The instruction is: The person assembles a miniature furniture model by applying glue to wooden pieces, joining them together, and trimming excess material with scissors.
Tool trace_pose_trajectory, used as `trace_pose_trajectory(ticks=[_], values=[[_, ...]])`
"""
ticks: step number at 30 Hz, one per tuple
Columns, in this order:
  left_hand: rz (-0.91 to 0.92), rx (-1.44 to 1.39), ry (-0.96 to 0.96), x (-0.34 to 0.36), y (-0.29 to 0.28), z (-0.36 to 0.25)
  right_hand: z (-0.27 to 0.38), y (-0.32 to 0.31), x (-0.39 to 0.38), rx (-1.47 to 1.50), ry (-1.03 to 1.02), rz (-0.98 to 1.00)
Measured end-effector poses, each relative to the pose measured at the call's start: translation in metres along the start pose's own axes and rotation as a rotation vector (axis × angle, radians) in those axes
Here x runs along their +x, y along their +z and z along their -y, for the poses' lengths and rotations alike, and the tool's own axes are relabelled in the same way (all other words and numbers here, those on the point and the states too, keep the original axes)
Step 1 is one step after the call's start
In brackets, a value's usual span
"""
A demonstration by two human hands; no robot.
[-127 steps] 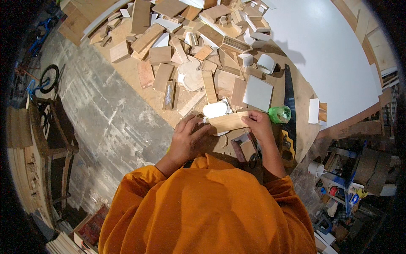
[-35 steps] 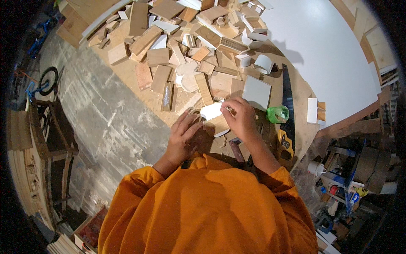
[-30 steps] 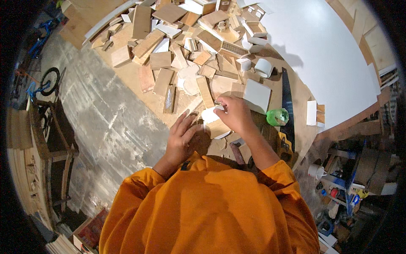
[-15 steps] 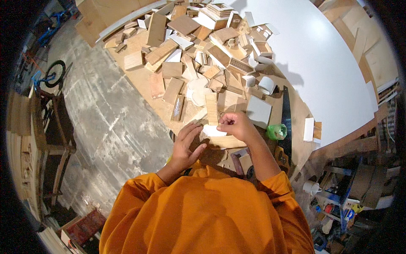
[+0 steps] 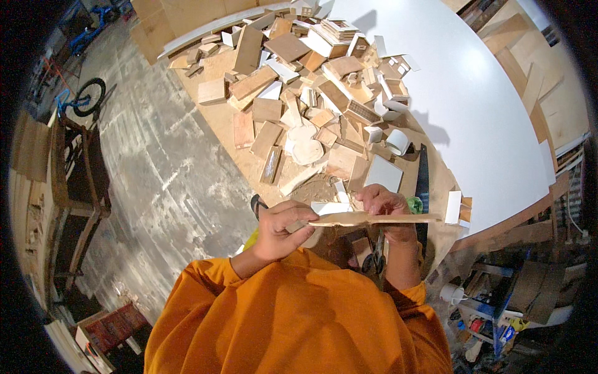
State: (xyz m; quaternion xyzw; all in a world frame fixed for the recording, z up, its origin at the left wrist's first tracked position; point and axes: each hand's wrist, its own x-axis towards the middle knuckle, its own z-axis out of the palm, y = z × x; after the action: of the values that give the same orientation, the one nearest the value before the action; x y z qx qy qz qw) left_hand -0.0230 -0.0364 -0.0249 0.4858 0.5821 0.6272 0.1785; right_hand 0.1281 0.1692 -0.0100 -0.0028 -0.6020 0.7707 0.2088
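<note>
- The wooden piece is now lying crosswise.
- Left fingers are pinching its end; right fingers curling beyond, grip unclear.
- Slackness could be dropping it.

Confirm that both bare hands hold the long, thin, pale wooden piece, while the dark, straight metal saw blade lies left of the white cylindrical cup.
The dark, straight metal saw blade lies right of the white cylindrical cup, not left, as the head view shows. The left hand and right hand do hold the pale wooden piece.
</note>
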Motion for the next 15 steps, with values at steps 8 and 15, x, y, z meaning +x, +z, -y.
trace_pose_trajectory(ticks=[8,15], values=[[0.053,0.006,0.010,0.006,0.002,-0.019,0.003,0.005,-0.014,0.064,0.077,-0.156],[-0.034,-0.348,-0.320,0.005,0.015,-0.022,0.004,0.018,-0.013,0.079,0.253,-0.465]])
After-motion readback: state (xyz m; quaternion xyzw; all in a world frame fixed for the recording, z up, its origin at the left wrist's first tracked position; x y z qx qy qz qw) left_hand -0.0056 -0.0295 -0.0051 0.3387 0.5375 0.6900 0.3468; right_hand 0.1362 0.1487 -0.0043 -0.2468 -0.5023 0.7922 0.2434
